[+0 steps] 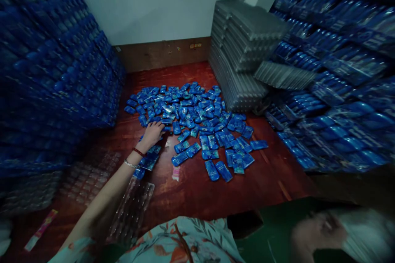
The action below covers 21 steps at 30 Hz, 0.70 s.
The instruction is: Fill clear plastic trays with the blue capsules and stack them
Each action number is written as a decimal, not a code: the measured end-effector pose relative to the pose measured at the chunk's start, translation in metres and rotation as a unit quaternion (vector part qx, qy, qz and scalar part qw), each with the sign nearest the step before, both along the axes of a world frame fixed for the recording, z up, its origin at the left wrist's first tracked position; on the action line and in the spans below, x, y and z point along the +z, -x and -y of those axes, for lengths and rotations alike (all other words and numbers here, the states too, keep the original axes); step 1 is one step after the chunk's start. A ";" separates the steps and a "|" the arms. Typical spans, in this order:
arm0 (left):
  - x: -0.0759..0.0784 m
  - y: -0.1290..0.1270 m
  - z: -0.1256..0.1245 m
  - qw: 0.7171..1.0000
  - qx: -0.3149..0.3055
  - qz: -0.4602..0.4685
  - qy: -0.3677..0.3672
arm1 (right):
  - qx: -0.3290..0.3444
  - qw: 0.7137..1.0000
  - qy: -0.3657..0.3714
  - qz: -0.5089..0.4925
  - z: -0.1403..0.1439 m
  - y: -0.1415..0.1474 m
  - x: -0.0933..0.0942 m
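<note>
My left hand reaches in from the lower left, a red beaded bracelet and a pale one on its wrist. Its fingers are bent down and closed on a small blue packet at the near-left edge of a wide pile of blue packets. Under my wrist, more blue packets lie in a row at the top of a clear plastic tray with moulded hollows. Several packets lie apart in front of the pile. My right hand is not in view.
Tall stacks of blue-filled trays rise at left and right. Grey empty trays are piled at the back right. On the red-brown table lies a pink wrapper. A blurred part of another person shows at lower right.
</note>
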State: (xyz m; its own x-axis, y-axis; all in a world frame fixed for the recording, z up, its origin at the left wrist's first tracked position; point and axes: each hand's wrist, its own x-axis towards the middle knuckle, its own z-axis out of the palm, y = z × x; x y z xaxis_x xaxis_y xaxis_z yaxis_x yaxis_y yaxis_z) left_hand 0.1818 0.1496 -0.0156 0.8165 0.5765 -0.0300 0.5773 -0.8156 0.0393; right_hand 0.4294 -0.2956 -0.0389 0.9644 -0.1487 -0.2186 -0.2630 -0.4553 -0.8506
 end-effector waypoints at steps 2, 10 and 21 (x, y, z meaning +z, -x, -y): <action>0.003 0.008 0.005 0.999 -0.025 0.017 0.012 | -0.030 0.975 0.009 0.219 -0.035 -0.006 0.024; -0.007 0.048 0.049 0.988 -0.096 0.042 0.117 | 0.562 0.791 -0.050 0.237 -0.268 0.060 0.046; 0.000 -0.020 -0.015 0.998 0.031 0.058 -0.010 | 0.638 0.694 0.211 0.258 -0.383 0.114 0.019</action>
